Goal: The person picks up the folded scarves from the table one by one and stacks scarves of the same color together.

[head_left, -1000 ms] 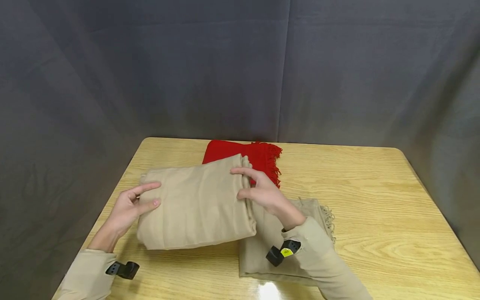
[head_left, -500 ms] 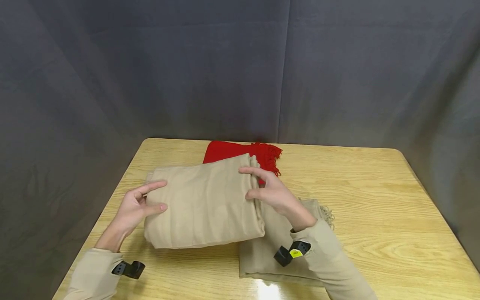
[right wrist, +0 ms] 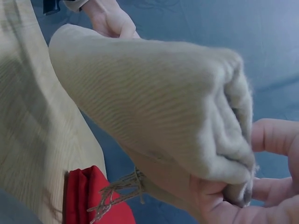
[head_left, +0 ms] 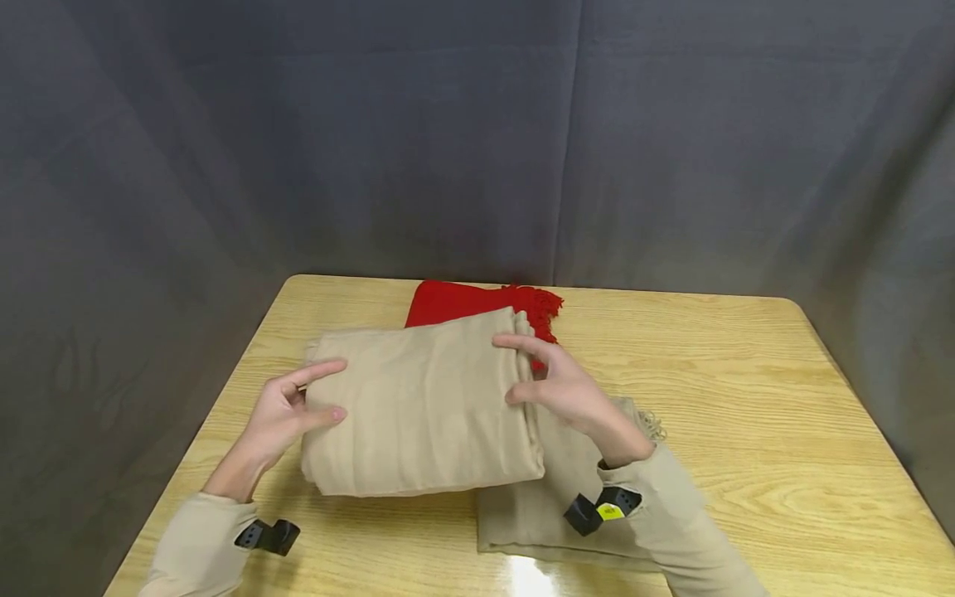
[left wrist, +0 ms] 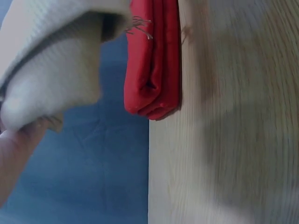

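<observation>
A folded beige scarf (head_left: 421, 406) is held up above the table, tilted towards me. My left hand (head_left: 282, 414) grips its left end, thumb and forefinger on the front face and the other fingers hidden behind. At the right end, my right hand (head_left: 563, 385) pinches the layered folds; in the right wrist view its fingers (right wrist: 275, 137) close round that edge. Tan fringe (right wrist: 114, 193) hangs from the scarf's underside. A second folded beige scarf (head_left: 548, 514) lies on the table, partly covered by the held one and my right arm.
Towards the back edge of the wooden table (head_left: 746, 381) lies a folded red scarf (head_left: 455, 300) with fringe on its right side, partly hidden behind the held scarf. Grey cloth (head_left: 418, 149) hangs behind and beside the table.
Both hands have shifted to the right with the held scarf, so it now covers more of the second beige scarf. The red and second beige scarves have stayed put.
</observation>
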### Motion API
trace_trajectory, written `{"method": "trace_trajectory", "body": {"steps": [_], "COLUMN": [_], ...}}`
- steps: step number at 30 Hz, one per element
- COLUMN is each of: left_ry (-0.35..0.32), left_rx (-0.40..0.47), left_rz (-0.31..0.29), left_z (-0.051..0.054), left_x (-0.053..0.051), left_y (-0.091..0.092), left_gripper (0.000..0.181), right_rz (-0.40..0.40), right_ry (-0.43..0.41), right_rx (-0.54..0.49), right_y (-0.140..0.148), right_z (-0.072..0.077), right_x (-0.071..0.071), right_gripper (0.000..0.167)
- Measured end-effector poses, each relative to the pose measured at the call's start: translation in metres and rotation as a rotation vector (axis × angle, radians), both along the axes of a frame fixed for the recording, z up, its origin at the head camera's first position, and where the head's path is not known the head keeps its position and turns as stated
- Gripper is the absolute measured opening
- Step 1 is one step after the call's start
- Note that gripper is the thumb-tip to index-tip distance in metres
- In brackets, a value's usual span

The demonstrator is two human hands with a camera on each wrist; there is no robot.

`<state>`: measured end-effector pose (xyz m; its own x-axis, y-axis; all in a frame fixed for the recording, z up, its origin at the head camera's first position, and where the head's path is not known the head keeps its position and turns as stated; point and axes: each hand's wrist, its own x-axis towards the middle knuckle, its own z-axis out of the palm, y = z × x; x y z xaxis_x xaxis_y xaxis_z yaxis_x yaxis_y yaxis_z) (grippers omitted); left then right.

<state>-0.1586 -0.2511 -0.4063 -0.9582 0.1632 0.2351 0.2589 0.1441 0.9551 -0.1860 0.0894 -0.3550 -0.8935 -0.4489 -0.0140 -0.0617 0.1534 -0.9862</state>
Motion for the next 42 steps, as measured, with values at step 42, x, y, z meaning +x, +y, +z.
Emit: {"method": "trace_trajectory", "body": {"steps": [42], "left_ry": [-0.047], "left_rx": [0.063], "left_rz": [-0.179], "left_z": [-0.003], "left_x": [-0.015], "left_y": [0.055], "left_gripper": [0.058], "right_rz": [0.007], "right_ry": [0.069], "right_rx": [0.045], "right_y": [0.064], "right_z": [-0.001], "right_x": [0.015], "right_gripper": [0.063]}}
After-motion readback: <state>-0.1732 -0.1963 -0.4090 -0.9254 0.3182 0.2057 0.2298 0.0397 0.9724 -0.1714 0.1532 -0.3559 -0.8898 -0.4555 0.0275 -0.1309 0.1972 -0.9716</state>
